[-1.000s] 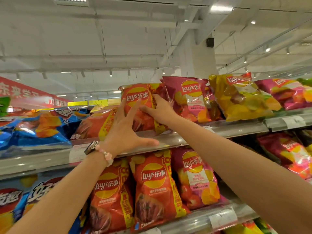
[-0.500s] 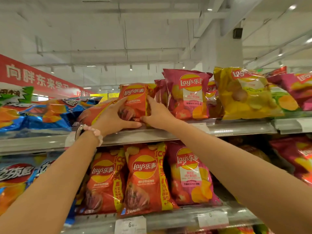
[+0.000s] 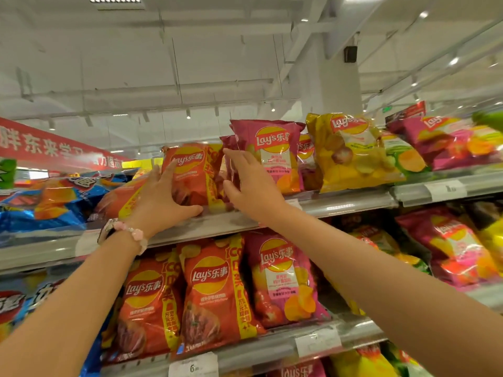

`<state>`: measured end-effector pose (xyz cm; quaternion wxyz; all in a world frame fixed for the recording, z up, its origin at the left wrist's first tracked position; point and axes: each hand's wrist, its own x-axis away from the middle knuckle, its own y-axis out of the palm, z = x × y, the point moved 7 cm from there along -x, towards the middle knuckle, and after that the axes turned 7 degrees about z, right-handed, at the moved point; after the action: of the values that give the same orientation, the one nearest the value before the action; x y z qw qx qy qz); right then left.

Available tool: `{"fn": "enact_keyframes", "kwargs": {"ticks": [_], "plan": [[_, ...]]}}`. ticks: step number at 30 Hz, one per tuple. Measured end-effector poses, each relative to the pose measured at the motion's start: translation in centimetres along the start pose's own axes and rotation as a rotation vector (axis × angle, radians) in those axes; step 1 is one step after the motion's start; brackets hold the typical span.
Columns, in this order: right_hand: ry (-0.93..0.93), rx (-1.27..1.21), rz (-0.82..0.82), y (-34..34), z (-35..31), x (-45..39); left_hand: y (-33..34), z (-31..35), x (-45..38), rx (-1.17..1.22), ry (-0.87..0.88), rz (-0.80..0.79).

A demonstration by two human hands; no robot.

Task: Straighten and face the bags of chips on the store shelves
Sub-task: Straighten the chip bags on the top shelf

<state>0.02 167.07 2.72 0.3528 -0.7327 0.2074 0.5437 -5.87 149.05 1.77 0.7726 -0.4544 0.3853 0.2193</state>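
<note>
Hands flank orange chip bag at the shelf lip

Left hand (image 3: pixel 160 198) rests with spread, relaxed fingers against the upright glossy orange Lay's chip bag (image 3: pixel 192 172), thumb along the grey metal top shelf edge (image 3: pixel 340 206). Right hand (image 3: pixel 251 186), fingers loose and holding nothing, hovers in the narrow gap before the magenta Lay's chip bag (image 3: pixel 272 153). A slumped orange bag (image 3: pixel 119 198) crowds the left side.

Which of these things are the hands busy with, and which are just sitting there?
Busy with:
- left hand touching the orange bag on the top shelf
- right hand, open, beside the pink bag

Just sitting there:
- yellow bag
- blue bags
- price tag
- red banner
</note>
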Motion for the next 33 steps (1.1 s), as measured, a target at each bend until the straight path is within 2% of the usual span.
{"fn": "enact_keyframes", "kwargs": {"ticks": [2, 5, 10, 13, 16, 20, 24, 33], "plan": [[-0.045, 0.013, 0.086, -3.3, 0.5, 0.5, -0.4, 2.6, 0.6, -0.014, 0.091, 0.115], [-0.062, 0.119, 0.167, -8.2, 2.6, 1.2, -0.5, 8.0, 1.7, 0.086, 0.240, 0.241], [0.071, 0.298, 0.270, -16.5, 9.1, 1.8, 2.8, 17.0, 3.5, 0.127, 0.468, 0.169], [0.194, 0.387, 0.188, -19.6, 13.7, 1.7, 6.4, 21.2, 4.2, 0.041, 0.568, 0.050], [0.325, 0.292, 0.059, -20.4, 17.7, 1.7, 9.8, 23.4, 3.8, -0.114, 0.503, -0.044], [0.406, 0.084, -0.068, -18.9, 21.0, 1.9, 12.0, 23.7, 3.4, -0.295, 0.407, -0.055], [0.381, -0.110, -0.101, -17.8, 22.0, 2.1, 12.0, 23.5, 3.2, -0.320, 0.364, -0.072], [0.355, -0.271, -0.083, -17.2, 22.0, 2.4, 12.1, 23.4, 3.3, -0.345, 0.329, -0.092]]}}
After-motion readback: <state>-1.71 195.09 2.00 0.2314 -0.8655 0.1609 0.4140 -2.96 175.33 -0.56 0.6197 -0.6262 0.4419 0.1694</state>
